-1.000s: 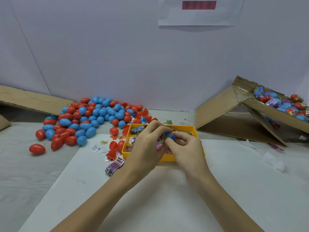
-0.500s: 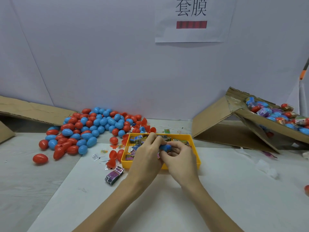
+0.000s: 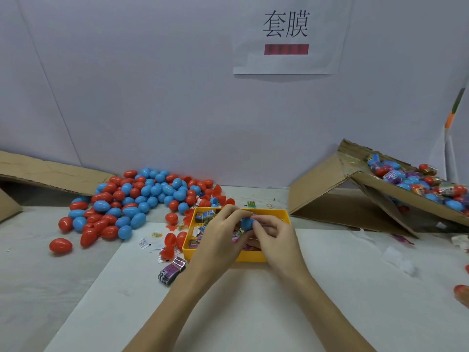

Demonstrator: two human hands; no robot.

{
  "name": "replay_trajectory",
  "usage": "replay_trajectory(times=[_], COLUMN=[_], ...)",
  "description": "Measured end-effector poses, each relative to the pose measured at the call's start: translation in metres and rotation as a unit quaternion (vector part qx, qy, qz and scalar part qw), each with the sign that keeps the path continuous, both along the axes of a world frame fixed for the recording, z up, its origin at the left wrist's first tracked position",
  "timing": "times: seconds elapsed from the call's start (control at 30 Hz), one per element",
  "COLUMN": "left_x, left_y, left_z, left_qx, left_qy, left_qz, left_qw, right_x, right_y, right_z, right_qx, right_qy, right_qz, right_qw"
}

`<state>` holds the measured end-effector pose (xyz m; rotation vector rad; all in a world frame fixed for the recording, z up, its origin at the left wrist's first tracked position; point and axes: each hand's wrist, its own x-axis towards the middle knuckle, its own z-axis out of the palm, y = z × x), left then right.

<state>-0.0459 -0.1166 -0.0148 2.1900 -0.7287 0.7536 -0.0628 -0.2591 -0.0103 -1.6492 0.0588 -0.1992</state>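
Observation:
Both hands meet over a yellow tray (image 3: pixel 283 214) at the table's middle. My left hand (image 3: pixel 220 238) and my right hand (image 3: pixel 275 237) together grip one small blue plastic egg (image 3: pixel 245 223), fingers curled round it from either side. The tray holds several small printed packets (image 3: pixel 205 215), mostly hidden beneath my hands. A wrapped purple packet (image 3: pixel 171 270) lies on the table just left of my left wrist.
A big pile of red and blue eggs (image 3: pixel 142 196) spreads at the left back. A tilted cardboard box (image 3: pixel 380 199) at the right holds wrapped eggs (image 3: pixel 416 181). Cardboard flaps (image 3: pixel 45 171) lie far left. A sign (image 3: pixel 286 34) hangs on the wall.
The view has tilted up, showing more of the wall sign. My hands stay together over the tray, still working the blue egg between the fingers.

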Motion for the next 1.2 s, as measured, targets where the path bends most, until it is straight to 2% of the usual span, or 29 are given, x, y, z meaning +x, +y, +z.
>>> replay_trajectory(times=[0.13,0.2,0.27,0.33,0.4,0.47,0.53,0.63,0.7,0.83,0.93,1.0,1.1,1.2], left_x=[-0.003,-0.004,-0.004,0.0,0.006,0.009,0.012,0.013,0.015,0.023,0.032,0.036,0.041,0.046], left_y=[0.006,0.013,0.023,0.033,0.039,0.042,0.043,0.045,0.049,0.07,0.1,0.117,0.127,0.127], left_z=[-0.001,0.0,0.003,0.005,0.004,0.003,0.002,0.001,0.001,0.0,-0.006,-0.012,-0.019,-0.021], left_qx=[-0.02,0.015,0.067,0.106,0.127,0.147,0.16,0.15,0.136,0.08,0.036,0.06,0.111,0.08], left_qy=[0.015,0.019,-0.006,-0.041,-0.068,-0.076,-0.082,-0.079,-0.062,0.005,0.063,0.097,0.149,0.218], left_qz=[-0.004,-0.008,0.015,0.041,0.063,0.077,0.083,0.096,0.114,0.214,0.324,0.371,0.339,0.242], left_qw=[1.0,1.0,0.998,0.993,0.988,0.983,0.98,0.981,0.982,0.974,0.943,0.922,0.922,0.942], right_x=[-0.005,-0.005,0.001,0.016,0.034,0.048,0.056,0.057,0.053,0.04,0.038,0.039,0.038,0.036], right_y=[-0.003,-0.006,-0.018,-0.046,-0.082,-0.112,-0.125,-0.114,-0.094,-0.052,-0.041,-0.042,-0.043,-0.043], right_z=[0.008,0.014,0.029,0.055,0.085,0.106,0.109,0.085,0.06,0.016,0.004,0.002,0.003,0.002], right_qx=[0.004,0.028,0.105,0.281,0.464,0.533,0.526,0.418,0.363,0.289,0.26,0.268,0.279,0.281], right_qy=[-0.009,-0.008,-0.005,0.005,-0.011,-0.039,-0.038,0.012,0.042,0.072,0.08,0.078,0.078,0.076], right_qz=[0.011,-0.007,-0.011,-0.004,-0.008,-0.027,-0.022,0.007,0.043,0.087,0.092,0.086,0.084,0.088], right_qw=[1.0,1.0,0.994,0.96,0.886,0.845,0.85,0.909,0.93,0.95,0.958,0.956,0.953,0.953])
